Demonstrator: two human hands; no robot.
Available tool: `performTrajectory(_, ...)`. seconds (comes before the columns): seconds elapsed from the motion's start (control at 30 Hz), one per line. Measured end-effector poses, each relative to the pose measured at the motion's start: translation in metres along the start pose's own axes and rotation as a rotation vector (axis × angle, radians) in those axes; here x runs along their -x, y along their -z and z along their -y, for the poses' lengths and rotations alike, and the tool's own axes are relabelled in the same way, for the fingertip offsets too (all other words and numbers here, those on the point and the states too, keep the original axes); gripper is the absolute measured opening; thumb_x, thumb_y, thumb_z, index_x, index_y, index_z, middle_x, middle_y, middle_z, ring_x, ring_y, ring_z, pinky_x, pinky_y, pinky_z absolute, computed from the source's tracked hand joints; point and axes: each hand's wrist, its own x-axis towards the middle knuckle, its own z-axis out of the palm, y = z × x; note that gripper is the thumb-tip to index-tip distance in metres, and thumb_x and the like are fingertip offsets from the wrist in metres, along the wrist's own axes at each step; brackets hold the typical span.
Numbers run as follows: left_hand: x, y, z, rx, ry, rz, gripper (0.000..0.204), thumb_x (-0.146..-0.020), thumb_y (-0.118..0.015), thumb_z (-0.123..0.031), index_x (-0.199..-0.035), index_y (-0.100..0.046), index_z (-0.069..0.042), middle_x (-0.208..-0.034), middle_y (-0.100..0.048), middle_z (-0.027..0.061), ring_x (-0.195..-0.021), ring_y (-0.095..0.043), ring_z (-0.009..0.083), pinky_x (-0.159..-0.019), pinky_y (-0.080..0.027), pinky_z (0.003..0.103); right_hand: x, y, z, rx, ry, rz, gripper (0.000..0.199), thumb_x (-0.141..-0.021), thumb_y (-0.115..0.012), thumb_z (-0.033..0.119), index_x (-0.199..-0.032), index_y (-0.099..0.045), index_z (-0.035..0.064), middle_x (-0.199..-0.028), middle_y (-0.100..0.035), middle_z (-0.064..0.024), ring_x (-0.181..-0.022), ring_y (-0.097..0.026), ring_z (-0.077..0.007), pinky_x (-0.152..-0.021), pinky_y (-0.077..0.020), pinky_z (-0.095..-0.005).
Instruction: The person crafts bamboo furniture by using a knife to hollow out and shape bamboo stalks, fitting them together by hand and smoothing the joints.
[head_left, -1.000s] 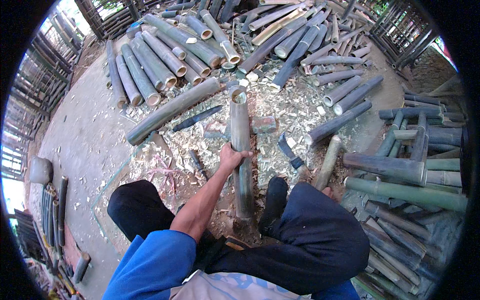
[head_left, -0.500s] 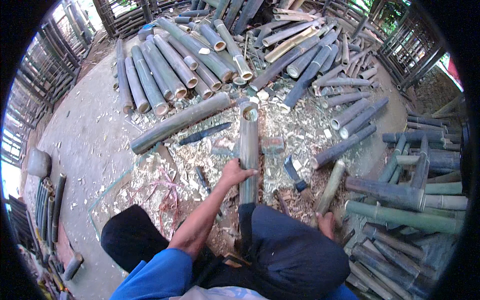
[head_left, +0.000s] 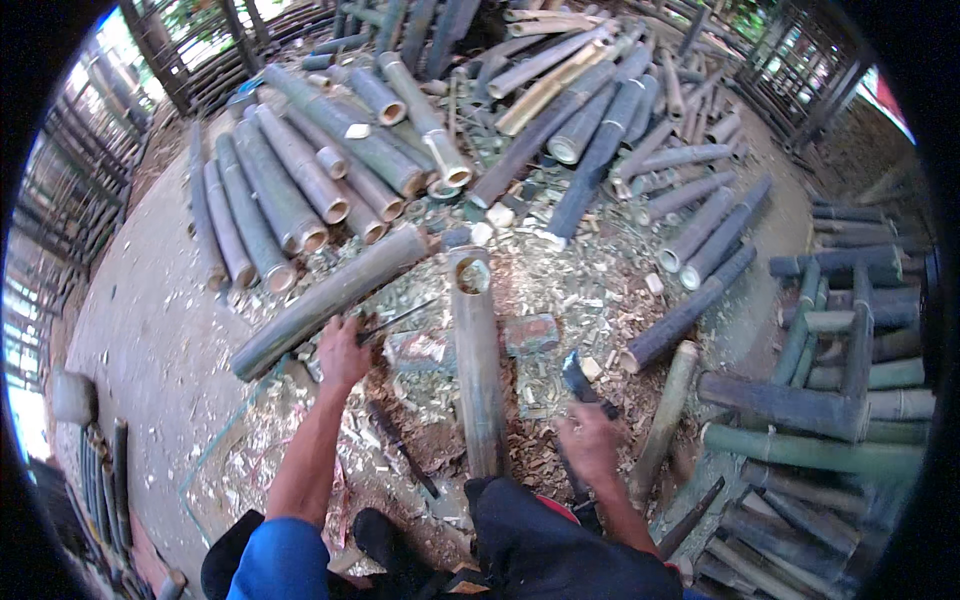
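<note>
My left hand (head_left: 343, 352) is closed round the handle end of a long-bladed knife (head_left: 398, 318), whose dark blade shows nearly edge-on, beside a thick bamboo pole (head_left: 330, 300). My right hand (head_left: 592, 440), blurred, is over the handle of a hatchet-like blade tool (head_left: 578, 378) on the chips; whether its fingers grip it is unclear. Between my hands a bamboo tube (head_left: 478, 370) slopes up from my lap, its hollow end facing away. It crosses a block (head_left: 530, 335) on the ground. Another slim dark tool (head_left: 402, 448) lies between my left forearm and the tube.
Wood chips (head_left: 540, 270) cover the ground around me. Cut bamboo tubes (head_left: 310, 170) lie in rows at the far side, with a bamboo stack (head_left: 800, 395) at the right. A short bamboo piece (head_left: 665, 420) lies right of my right hand. A grey stone-like lump (head_left: 74, 397) sits far left.
My left hand has left the bamboo tube and moved left onto the knife, which has turned. My right hand has moved left from the short bamboo piece to the hatchet-like tool. The view has shifted.
</note>
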Motion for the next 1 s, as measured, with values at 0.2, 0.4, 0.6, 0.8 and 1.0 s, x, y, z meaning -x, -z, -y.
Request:
performTrajectory(0.2, 0.039, 0.028, -0.011, 0.413, 0.193, -0.108, 0.026, -0.072, -0.069, -0.007, -0.098, -0.069, 0.001, -0.091, -0.069, 0.0120, -0.080, -0.066, 0.0249, -0.076, -0.053, 0.036, -0.022, -0.058, 0.063, -0.614, 0.055, 0.284, 0.043, -0.099, -0.068, 0.030, -0.127, -0.063, -0.0022, -0.113, -0.070, -0.0201, -0.105, -0.070, -0.0284, -0.090, -0.0559, -0.0397)
performTrajectory(0.4, 0.111, 0.078, -0.169, 1.272, 0.006, 0.053, 0.048, -0.078, -0.062, 0.003, -0.126, -0.060, 0.001, -0.090, -0.069, 0.0063, -0.058, -0.055, 0.0097, -0.055, -0.047, 0.025, -0.051, -0.071, 0.108, -1.089, -0.031, 0.162, 0.045, -0.104, -0.059, 0.021, -0.141, -0.050, -0.0019, -0.108, -0.069, -0.0117, -0.094, -0.068, -0.0166, -0.084, -0.0553, -0.0310)
performTrajectory(0.6, 0.135, 0.252, -0.206, 2.146, -0.065, 0.113, 0.070, -0.079, -0.070, 0.003, -0.142, -0.040, 0.002, -0.061, -0.059, 0.0081, -0.040, -0.044, 0.0094, -0.036, -0.034, 0.022, -0.037, -0.085, 0.029, -0.177, -0.266, -0.115, 0.055, -0.093, -0.064, 0.016, -0.142, -0.046, -0.0023, -0.118, -0.065, -0.0279, -0.107, -0.067, -0.0409, -0.094, -0.0533, -0.0483)
performTrajectory(0.8, 0.111, 0.311, -0.182, 1.990, -1.097, 0.925, 0.107, -0.091, -0.069, 0.003, -0.162, 0.010, -0.007, -0.070, -0.070, 0.0122, -0.035, -0.049, 0.0135, -0.032, -0.033, 0.027, -0.043, -0.088, 0.006, -0.014, -0.255, 0.037, 0.075, -0.090, -0.065, 0.013, -0.153, -0.028, -0.0030, -0.143, -0.049, -0.0323, -0.124, -0.055, -0.0490, -0.105, -0.0469, -0.0508)
performTrajectory(1.0, 0.091, 0.298, -0.180, 2.094, -1.170, 1.030, 0.100, -0.091, -0.070, 0.002, -0.163, -0.001, -0.006, -0.071, -0.072, 0.0129, -0.036, -0.048, 0.0126, -0.033, -0.031, 0.027, -0.055, -0.087, -0.003, -0.011, -0.204, 0.119, 0.076, -0.089, -0.066, 0.012, -0.154, -0.029, -0.0023, -0.143, -0.048, -0.0326, -0.120, -0.057, -0.0504, -0.100, -0.0481, -0.0536)
